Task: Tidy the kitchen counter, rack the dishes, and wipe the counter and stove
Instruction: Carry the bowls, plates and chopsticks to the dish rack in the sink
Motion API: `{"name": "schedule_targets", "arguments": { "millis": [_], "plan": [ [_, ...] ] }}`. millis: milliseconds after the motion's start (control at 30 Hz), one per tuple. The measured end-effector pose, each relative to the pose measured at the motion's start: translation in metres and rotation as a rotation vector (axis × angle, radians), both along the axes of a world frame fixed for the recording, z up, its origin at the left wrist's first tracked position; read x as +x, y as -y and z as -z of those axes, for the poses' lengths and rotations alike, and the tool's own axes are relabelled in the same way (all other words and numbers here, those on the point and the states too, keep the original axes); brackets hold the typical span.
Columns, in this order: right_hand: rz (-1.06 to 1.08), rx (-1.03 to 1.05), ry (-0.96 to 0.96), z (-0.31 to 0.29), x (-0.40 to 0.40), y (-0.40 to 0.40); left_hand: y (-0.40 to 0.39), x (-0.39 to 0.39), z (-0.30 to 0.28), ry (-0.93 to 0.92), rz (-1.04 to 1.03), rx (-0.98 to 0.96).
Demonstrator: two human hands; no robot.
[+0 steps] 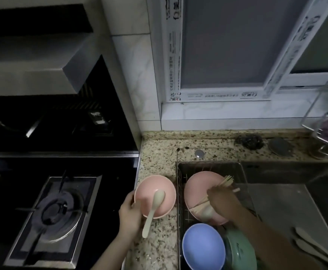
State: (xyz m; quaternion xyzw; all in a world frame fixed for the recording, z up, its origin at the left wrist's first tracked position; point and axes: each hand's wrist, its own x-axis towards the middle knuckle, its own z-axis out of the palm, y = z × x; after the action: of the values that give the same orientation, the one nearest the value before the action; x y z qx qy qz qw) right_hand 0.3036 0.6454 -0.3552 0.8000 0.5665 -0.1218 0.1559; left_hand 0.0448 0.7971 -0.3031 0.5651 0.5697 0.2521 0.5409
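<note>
Fingers of the left hand (129,213) curl round the rim of a pink bowl (155,195) on the counter (159,158), a pale spoon (152,211) just beside them; right hand (222,199) fingers close on chopsticks (225,183) above a pink plate (197,187) in the wire rack (180,191)

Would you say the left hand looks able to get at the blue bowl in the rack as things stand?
Probably not right away: the left hand is holding the pink bowl and spoon on the counter. The blue bowl itself sits uncovered nearby, so once freed, the way looks open.
</note>
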Motion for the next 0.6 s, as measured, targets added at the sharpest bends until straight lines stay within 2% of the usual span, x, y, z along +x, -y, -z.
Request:
{"name": "schedule_targets", "arguments": {
  "millis": [167,333,500,600],
  "plan": [
    [-0.185,-0.025,0.019,0.014,0.028,-0.012,0.005,-0.003,-0.002,-0.056,-0.024,0.071],
    [-0.191,0.101,-0.023,0.017,0.031,-0.013,0.011,0.002,-0.003,-0.075,-0.050,0.077],
    [-0.067,0.368,-0.323,0.006,0.008,-0.026,0.015,0.010,0.000,-0.112,-0.016,0.072],
    [0.144,0.608,-0.587,-0.007,-0.008,-0.032,0.016,0.020,-0.005,-0.097,-0.027,0.044]
  ]
}}
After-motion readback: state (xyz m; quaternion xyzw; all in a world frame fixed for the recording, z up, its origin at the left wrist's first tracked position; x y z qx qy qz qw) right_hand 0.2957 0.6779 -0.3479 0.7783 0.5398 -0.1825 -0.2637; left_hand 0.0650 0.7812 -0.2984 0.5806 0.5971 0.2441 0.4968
